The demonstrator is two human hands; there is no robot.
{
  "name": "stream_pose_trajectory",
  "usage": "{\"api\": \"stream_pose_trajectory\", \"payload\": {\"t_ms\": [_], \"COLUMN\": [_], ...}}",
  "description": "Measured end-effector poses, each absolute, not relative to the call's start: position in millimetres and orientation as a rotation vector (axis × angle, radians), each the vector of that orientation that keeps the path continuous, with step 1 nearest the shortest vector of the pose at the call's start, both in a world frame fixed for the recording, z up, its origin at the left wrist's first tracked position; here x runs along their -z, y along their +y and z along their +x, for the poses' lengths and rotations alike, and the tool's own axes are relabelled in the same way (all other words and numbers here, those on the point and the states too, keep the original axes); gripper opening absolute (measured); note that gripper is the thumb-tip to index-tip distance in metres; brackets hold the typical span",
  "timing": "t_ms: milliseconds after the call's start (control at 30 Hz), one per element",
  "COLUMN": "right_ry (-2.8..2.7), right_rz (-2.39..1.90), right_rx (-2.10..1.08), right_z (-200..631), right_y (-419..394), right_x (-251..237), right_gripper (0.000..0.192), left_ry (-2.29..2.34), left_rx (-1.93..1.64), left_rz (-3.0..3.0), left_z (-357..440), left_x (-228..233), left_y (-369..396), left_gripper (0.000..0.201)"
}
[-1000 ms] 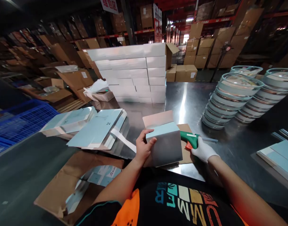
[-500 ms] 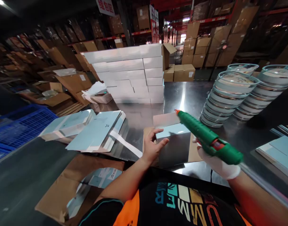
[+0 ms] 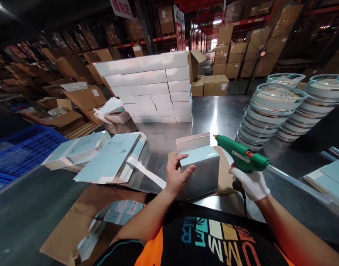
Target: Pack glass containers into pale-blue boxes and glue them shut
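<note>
A small pale blue carton (image 3: 202, 171) stands upright on a brown cardboard sheet (image 3: 224, 173) at the near edge of the steel table (image 3: 227, 114). Its top flap is open and tilted back. My bare left hand (image 3: 179, 175) grips the carton's left upper edge. My right hand (image 3: 251, 183), in a white glove, holds a green glue gun (image 3: 241, 154) just right of the carton. The gun's orange nozzle points left, close to the open flap.
Flat blue carton blanks (image 3: 108, 157) lie to the left. A wall of white boxes (image 3: 152, 87) stands at the back. Stacks of round lidded containers (image 3: 271, 111) fill the right. More blue blanks (image 3: 328, 181) lie far right. A blue crate (image 3: 22, 149) sits left, torn brown paper (image 3: 83, 218) near me.
My right hand lifted the glue gun from the table, swung it up and brought it level with its nozzle at the carton's flap. My left hand stayed on the carton.
</note>
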State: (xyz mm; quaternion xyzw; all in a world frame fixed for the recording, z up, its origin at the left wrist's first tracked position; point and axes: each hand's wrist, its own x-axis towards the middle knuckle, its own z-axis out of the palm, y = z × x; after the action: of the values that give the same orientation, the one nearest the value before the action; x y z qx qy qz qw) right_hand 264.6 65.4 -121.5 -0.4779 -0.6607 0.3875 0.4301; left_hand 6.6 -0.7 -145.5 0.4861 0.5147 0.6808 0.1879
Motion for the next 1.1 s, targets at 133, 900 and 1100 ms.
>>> {"api": "stream_pose_trajectory", "payload": {"t_ms": [133,900,1100], "right_ry": [-1.446,-2.069,-2.153], "right_rz": [-1.391,-0.547,-0.417], "right_rx": [-1.428,-0.978,-1.009], "right_z": [274.2,249.3,248.6], "right_y": [83.8,91.5,79.0], "right_x": [139.7,112.8,104.7], "right_gripper": [0.059,0.046,0.024], "left_ry": [1.411,1.04,0.981], "left_rx": [-1.934,-2.103,-1.847], "left_rz": [1.25,1.527,1.873], "left_z": [3.6,5.4,-11.0], "left_x": [141.2,159.0,145.1], "left_y": [0.9,9.2,4.9], "left_gripper": [0.065,0.057,0.03]}}
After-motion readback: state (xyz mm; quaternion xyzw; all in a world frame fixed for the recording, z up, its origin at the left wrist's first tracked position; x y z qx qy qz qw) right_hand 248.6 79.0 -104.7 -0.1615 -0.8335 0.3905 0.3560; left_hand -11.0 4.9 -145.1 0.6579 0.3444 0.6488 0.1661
